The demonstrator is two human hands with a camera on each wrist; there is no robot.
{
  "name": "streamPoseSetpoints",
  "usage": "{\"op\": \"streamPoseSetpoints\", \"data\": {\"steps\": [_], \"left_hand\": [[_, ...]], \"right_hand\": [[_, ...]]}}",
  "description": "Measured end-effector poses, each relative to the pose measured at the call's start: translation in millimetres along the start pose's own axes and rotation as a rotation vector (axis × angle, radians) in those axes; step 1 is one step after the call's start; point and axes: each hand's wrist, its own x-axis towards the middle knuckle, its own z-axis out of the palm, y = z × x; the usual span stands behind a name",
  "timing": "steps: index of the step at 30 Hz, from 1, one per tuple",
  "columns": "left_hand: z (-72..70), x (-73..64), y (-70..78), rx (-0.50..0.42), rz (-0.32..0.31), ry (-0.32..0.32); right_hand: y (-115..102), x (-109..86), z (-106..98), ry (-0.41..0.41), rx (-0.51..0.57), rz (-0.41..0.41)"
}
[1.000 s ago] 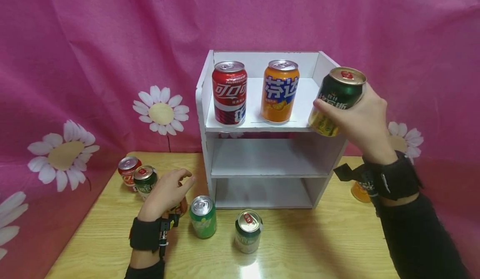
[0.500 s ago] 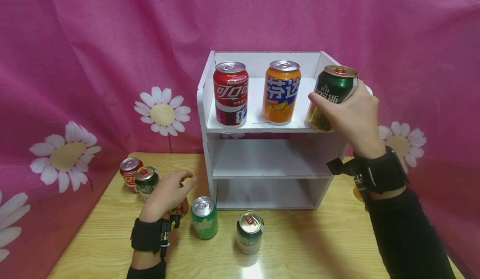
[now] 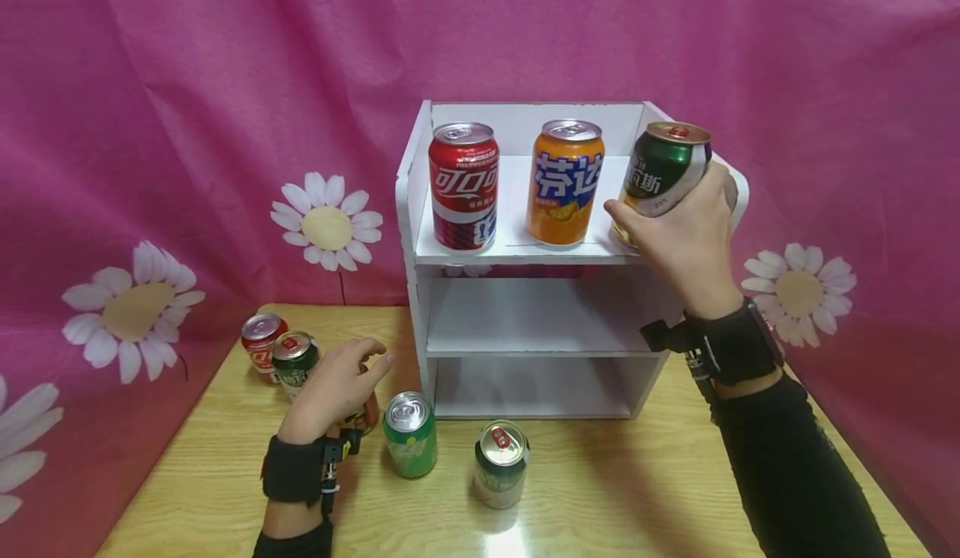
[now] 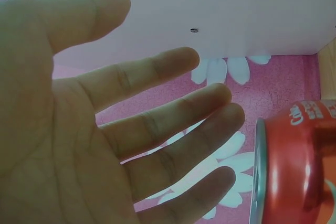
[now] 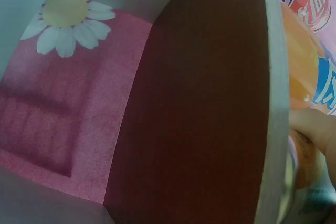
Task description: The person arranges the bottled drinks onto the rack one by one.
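Note:
My right hand (image 3: 692,237) grips a green and gold drink can (image 3: 663,166) at the right end of the shelf unit's top board. It is upright, its base partly hidden by my thumb; in the right wrist view the can (image 5: 310,174) is close behind the board's front edge. To its left on that board stand an orange Fanta can (image 3: 565,187) and a red Coca-Cola can (image 3: 463,191). My left hand (image 3: 335,389) hovers over the table, fingers apart and holding nothing. A can mostly hidden below it shows as an orange-red can (image 4: 299,166) in the left wrist view.
The white shelf unit (image 3: 540,353) has two lower levels. On the wooden table (image 3: 600,491) stand a light green can (image 3: 410,437), a green and pale can (image 3: 501,470), another green can (image 3: 295,362) and a red can (image 3: 262,341). A pink flowered cloth (image 3: 225,124) hangs behind.
My right hand has moved left and slightly up with the green and gold can, bringing it inside the right end of the top board. The left hand has stayed in place.

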Motion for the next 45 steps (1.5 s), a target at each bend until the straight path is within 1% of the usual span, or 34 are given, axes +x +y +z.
{"op": "streamPoseSetpoints", "data": {"steps": [6, 13, 21, 30, 35, 42, 45], "left_hand": [[1.3, 1.5, -0.1, 0.013, 0.012, 0.010], [0.3, 0.7, 2.1, 0.004, 0.000, 0.004], [-1.5, 1.2, 2.4, -0.003, -0.028, -0.015], [-2.1, 1.6, 2.1, -0.006, -0.045, -0.025], [-1.2, 1.9, 2.3, -0.004, -0.050, -0.029], [-0.9, 1.4, 3.2, 0.000, -0.035, -0.024], [-0.5, 0.6, 3.6, 0.000, -0.030, -0.024]], "right_hand": [[1.5, -1.1, 5.2, 0.038, -0.016, 0.006], [0.7, 0.0, 9.1, 0.047, -0.045, 0.020], [3.0, 1.0, 12.6, 0.047, -0.010, 0.023], [5.2, 0.3, 14.6, 0.059, 0.002, 0.003], [7.3, -1.6, 13.4, 0.031, 0.034, 0.007], [8.1, -1.8, 8.6, -0.067, 0.073, 0.010], [8.5, -2.9, 9.1, -0.062, 0.073, -0.004]]}}
